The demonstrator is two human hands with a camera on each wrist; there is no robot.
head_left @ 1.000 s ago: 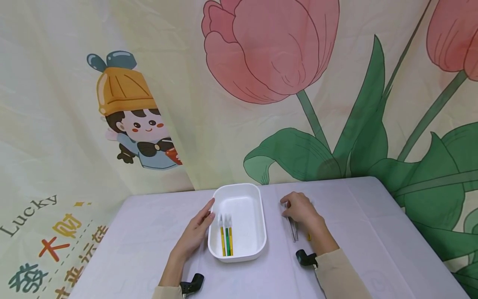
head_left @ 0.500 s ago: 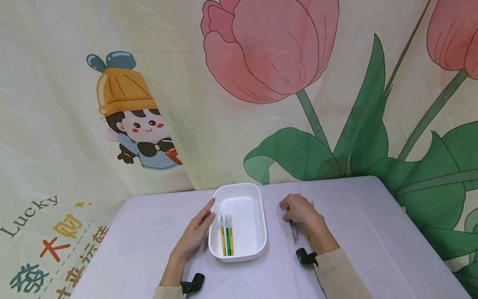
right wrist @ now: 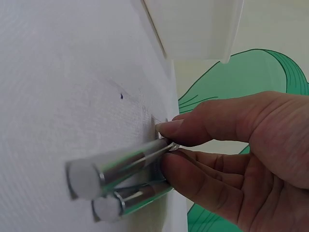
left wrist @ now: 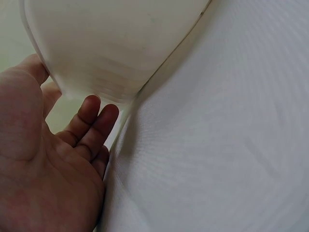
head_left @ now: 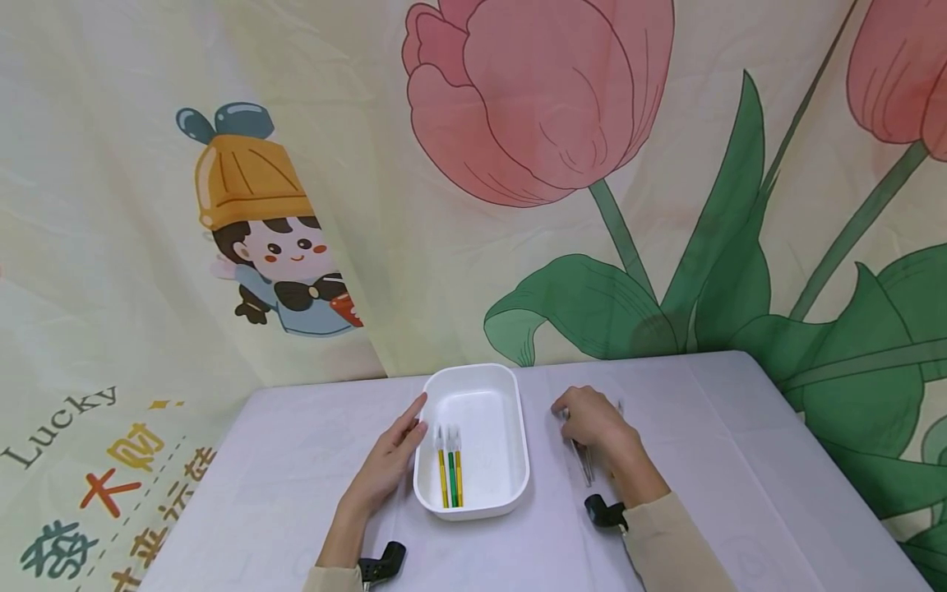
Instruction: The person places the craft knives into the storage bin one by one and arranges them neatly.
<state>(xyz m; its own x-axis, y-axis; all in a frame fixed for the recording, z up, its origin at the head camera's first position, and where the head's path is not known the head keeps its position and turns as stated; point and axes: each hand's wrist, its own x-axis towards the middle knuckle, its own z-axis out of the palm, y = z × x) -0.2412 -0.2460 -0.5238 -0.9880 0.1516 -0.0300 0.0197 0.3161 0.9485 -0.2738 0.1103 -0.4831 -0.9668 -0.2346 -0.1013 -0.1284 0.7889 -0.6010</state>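
A white rectangular tray stands on the table. In its left part lie two yellow craft knives and a green one, with clear caps at their far ends. My left hand rests along the tray's left wall, fingers fairly straight; the left wrist view shows the fingertips by the tray wall. To the right of the tray, my right hand pinches a silver craft knife between thumb and forefinger, near its far end. A second silver craft knife lies close beside it. The pinched ends are partly hidden.
A white cloth covers the table. Just right of my right hand, the tip of another slim tool shows, mostly hidden. Behind the table hangs a printed curtain with tulips. A black camera mount sits on my right wrist.
My right hand has shifted slightly toward the tray and toward me, and the near end of the silver knife has moved a little the same way. The left hand and tray stay put.
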